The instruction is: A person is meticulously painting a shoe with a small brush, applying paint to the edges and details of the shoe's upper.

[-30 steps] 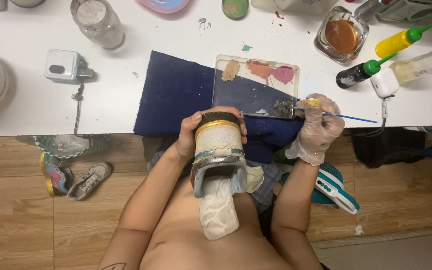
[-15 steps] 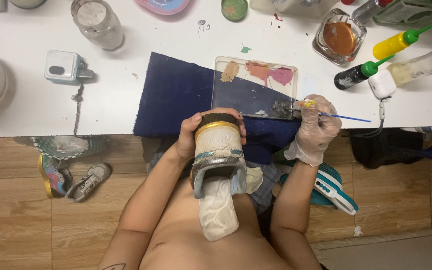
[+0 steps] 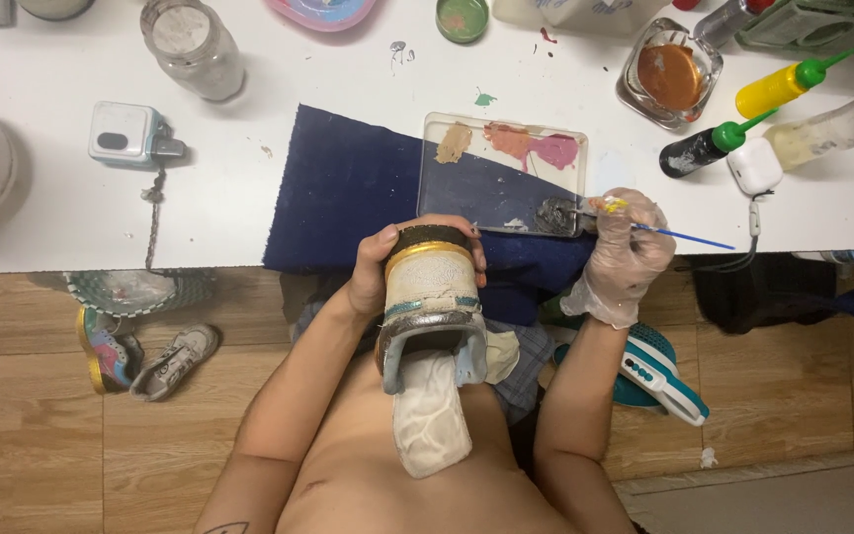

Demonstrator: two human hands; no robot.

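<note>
At the table's near edge, the fingers of the left hand (image 3: 373, 272) are wrapped around the heel end of a shoe (image 3: 432, 341) — a pale sneaker with a gold band and a dark rim, its tongue hanging down toward the person's bare chest — and they grasp it firmly above the lap. The right hand (image 3: 623, 259), in a thin clear glove, pinches a fine paintbrush (image 3: 664, 232) with a blue handle; the bristle end rests in a grey, silvery puddle at the lower right corner of a clear palette (image 3: 506, 173). This palette lies on a dark blue cloth (image 3: 348, 188) on the white table (image 3: 249, 148) and carries also tan and pink smears. To load the brush well, I judge it best to take only a little paint, roll the tip to a point and wipe the excess on the palette, while the other hand keeps the shoe steady and turned to the light. Farther out stand a green-capped bottle (image 3: 709, 146), a yellow bottle (image 3: 793, 84), a glass dish of brown paint (image 3: 669, 71) and a glass jar (image 3: 193, 47); other small shoes (image 3: 145, 356) lie on the wooden floor.
</note>
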